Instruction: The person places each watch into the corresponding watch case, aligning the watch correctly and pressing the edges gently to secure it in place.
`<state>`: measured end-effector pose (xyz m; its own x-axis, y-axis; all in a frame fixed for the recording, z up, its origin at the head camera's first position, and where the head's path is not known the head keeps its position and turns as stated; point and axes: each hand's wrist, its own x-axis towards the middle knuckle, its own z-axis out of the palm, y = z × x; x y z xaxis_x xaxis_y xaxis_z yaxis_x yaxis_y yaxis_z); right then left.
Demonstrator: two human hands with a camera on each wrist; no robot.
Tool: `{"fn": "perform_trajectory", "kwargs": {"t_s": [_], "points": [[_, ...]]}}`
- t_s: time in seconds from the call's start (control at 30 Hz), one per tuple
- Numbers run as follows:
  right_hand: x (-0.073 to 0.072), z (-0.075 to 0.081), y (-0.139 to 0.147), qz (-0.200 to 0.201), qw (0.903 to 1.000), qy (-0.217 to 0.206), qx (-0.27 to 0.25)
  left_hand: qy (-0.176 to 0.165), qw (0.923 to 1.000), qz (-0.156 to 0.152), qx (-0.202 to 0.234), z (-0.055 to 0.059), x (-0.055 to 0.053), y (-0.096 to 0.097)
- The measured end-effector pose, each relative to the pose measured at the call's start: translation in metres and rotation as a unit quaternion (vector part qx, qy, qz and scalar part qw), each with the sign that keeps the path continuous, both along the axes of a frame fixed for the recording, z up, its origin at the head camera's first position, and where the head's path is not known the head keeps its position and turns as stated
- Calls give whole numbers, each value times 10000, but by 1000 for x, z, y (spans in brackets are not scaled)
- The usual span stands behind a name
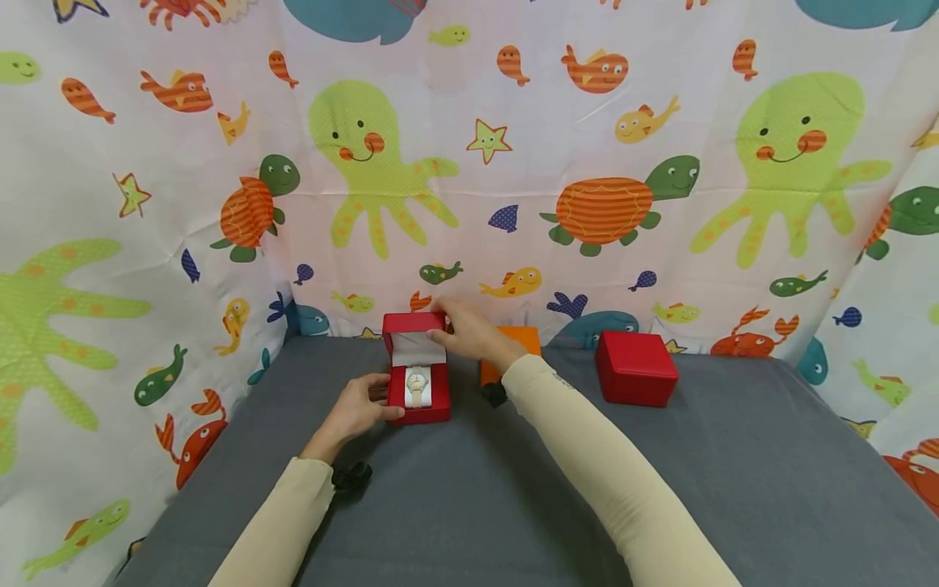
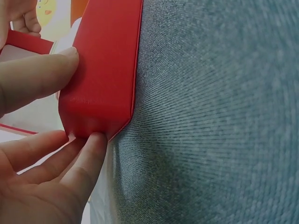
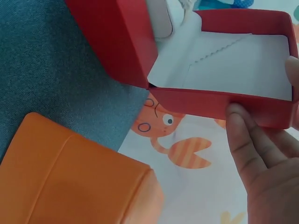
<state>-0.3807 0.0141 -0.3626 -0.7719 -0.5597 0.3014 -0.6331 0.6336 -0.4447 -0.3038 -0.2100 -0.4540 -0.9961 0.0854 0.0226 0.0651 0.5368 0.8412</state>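
A red watch box stands with its lid (image 1: 403, 324) raised and its base (image 1: 440, 399) on the table. Inside, a wristwatch (image 1: 417, 383) with a pale strap sits round a white cushion. My left hand (image 1: 357, 408) grips the base at its left front corner, thumb over the front and fingers against the side (image 2: 88, 119). With my right hand (image 1: 469, 328) I hold the lid by its right side and upper edge. The right wrist view shows the lid's white lining (image 3: 243, 65), with fingertips (image 3: 236, 112) on its outer side.
An orange box (image 1: 519, 336) stands just right of the watch box, partly hidden behind my right forearm. Farther right is a closed red box (image 1: 637, 371). Grey cloth (image 1: 455, 505) covers the table, and a curtain printed with sea animals (image 1: 469, 196) hangs behind it.
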Motion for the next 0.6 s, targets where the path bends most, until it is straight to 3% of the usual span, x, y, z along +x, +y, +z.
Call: {"fn": "perform_trajectory", "kwargs": {"t_s": [0.23, 0.6], "points": [[17, -5, 9, 281, 9991, -270, 159, -66, 9999, -72, 138, -5, -3, 0], [40, -22, 16, 914, 9925, 394, 714, -36, 9994, -162, 297, -4, -3, -2]]}}
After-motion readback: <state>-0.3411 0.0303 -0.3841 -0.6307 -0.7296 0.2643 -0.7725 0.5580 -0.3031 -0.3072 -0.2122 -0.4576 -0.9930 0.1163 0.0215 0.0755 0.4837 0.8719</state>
